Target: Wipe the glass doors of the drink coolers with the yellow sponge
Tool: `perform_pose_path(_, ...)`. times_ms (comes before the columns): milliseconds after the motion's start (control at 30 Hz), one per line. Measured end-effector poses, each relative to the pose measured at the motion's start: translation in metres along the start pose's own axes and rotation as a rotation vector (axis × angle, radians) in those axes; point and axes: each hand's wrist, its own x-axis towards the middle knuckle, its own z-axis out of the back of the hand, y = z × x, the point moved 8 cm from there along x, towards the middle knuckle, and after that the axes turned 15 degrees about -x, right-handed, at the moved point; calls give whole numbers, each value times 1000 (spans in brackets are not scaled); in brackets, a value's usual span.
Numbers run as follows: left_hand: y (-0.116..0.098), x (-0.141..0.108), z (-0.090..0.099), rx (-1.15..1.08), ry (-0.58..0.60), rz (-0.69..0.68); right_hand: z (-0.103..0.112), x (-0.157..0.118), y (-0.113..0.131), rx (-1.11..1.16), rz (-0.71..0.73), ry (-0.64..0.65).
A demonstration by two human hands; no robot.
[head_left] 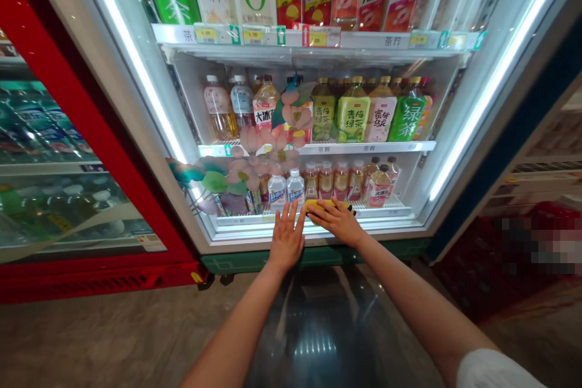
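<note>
My right hand (339, 222) lies over a yellow cloth (318, 204) with a dark edge, pressing it low against the glass door of a drinks fridge. Most of the cloth is under the fingers. To its left, my left hand (287, 237) is held up with fingers spread and nothing in it; it appears to rest on the same glass. Behind the fingertips stand two clear bottles with blue labels (295, 187) on the bottom shelf. Pink flower decals (273, 145) with green leaves are on the glass, above and left of my hands.
Fridge shelves hold rows of tea bottles (353, 112). A red-framed fridge (109, 194) with more bottles stands at left. Below my hands runs the fridge's green base (254, 259), above a brown floor (136, 339). A dark shiny surface (318, 327) lies between my arms. Red stacked items are at right.
</note>
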Motion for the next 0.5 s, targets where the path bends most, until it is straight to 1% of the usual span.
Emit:
perform_pose_path(33, -2, 2, -2, 1, 8, -11, -1, -12, 0, 13, 46, 15)
perform_pose_path(67, -5, 4, -3, 1, 16, -18, 0, -23, -5, 23, 58, 31)
perform_pose_path(100, -7, 7, -5, 0, 20, -20, 1, -31, -15, 28, 31, 43)
perform_pose_path(167, -10, 12, -6, -9, 16, -12, 5, -35, -45, 24, -118, 54)
perform_pose_path(233, -14, 18, -7, -21, 0, 2, 10, -26, -76, 16, -305, 46)
perform_pose_path(300, -19, 24, -8, -33, -18, 12, 11, -12, -93, 5, -448, 27)
perform_pose_path(333, -21, 27, -9, -38, -25, 16, 10, -7, -94, 2, -476, 20)
perform_pose_path(367, -24, 29, -11, -42, -30, 18, 8, -5, -90, 5, -465, 21)
perform_pose_path(400, -26, 31, -12, -44, -34, 19, 5, -6, -82, 15, -416, 31)
perform_pose_path(433, -29, 33, -15, -46, -34, 18, 1, -11, -72, 33, -339, 50)
perform_pose_path(500, -34, 36, -21, -45, -26, 7, -5, -33, -57, 61, -187, 99)
